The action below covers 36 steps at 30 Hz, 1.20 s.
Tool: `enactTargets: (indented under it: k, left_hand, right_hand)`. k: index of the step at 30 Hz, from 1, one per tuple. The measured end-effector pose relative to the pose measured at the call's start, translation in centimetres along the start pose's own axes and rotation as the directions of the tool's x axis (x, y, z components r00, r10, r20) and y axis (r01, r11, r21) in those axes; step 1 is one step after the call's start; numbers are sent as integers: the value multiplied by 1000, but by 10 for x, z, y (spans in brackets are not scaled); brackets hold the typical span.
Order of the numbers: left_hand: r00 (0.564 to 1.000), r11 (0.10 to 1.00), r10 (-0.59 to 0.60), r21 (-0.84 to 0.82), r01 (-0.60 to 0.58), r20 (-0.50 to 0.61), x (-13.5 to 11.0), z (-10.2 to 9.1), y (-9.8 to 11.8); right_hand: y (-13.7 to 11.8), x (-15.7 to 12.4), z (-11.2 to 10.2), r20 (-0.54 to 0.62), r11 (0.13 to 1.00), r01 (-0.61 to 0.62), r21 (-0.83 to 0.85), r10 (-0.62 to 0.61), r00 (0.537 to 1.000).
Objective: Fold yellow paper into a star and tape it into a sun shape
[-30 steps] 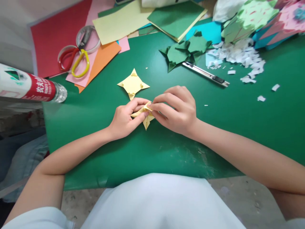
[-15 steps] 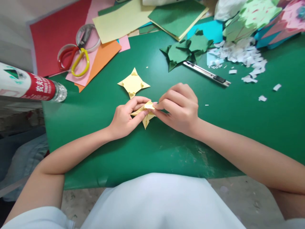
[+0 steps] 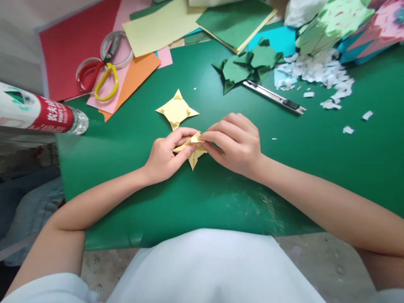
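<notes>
My left hand (image 3: 168,155) grips a folded yellow paper star (image 3: 196,156) from the left, thumb on top and fingers behind it. From the right, my right hand (image 3: 235,143) pinches the star's raised upper flap between thumb and index finger. Part of the star is hidden under the fingers; one of its points sticks out toward me. Just beyond my left hand, a second yellow paper star (image 3: 177,110) with four curled-in points lies flat on the green table (image 3: 151,214).
Scissors (image 3: 107,67) and tape rolls rest on coloured paper (image 3: 78,42) at the upper left, near a bottle (image 3: 47,111). A utility knife (image 3: 273,97) lies beside dark green paper stars (image 3: 236,71). White paper scraps (image 3: 328,75) and folded paper boxes (image 3: 341,21) are at the upper right.
My right hand has shifted slightly left and its index finger now reaches further over the star's flap. My left hand keeps its hold in the same place.
</notes>
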State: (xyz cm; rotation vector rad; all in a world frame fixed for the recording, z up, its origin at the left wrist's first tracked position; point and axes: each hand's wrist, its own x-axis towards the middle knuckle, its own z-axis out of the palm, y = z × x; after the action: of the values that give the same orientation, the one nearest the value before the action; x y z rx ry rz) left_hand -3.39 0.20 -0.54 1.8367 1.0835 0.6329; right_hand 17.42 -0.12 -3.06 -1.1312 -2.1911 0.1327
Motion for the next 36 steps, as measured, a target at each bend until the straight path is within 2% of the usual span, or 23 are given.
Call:
enactTargets:
  k: [8,11,19,24,29,32,36]
  left_hand:
    - [1000,1000,11,23,-10,-12,1,0,5]
    - [1000,1000,-2,24,2,-15,1,0,4]
    - [999,999,-31,-16,31,-8,1,2,1]
    - [999,999,-40,-9,40,-7,1,3,2]
    - [1000,999,-27,39,27,-10,2,3,1]
    - [1000,999,-17,51,18,-16,2,3,2]
    - [1000,999,-8,48,10,-26,2,3,2]
  right_hand:
    - [-8,5,-1,-53,999,54,10,-53,997]
    - [-10,6,0,-110,994,86,62,-79,991]
    - [-20,10,-1,-156,962,-43,271,88,984]
    - [-22,12,-5,-60,883,-185,431,233,971]
    - [-20,13,-7,73,757,-317,571,338,938]
    - [-20,14,-8,106,708,-348,615,364,926]
    - [-20,15,-8,123,687,-359,632,368,922]
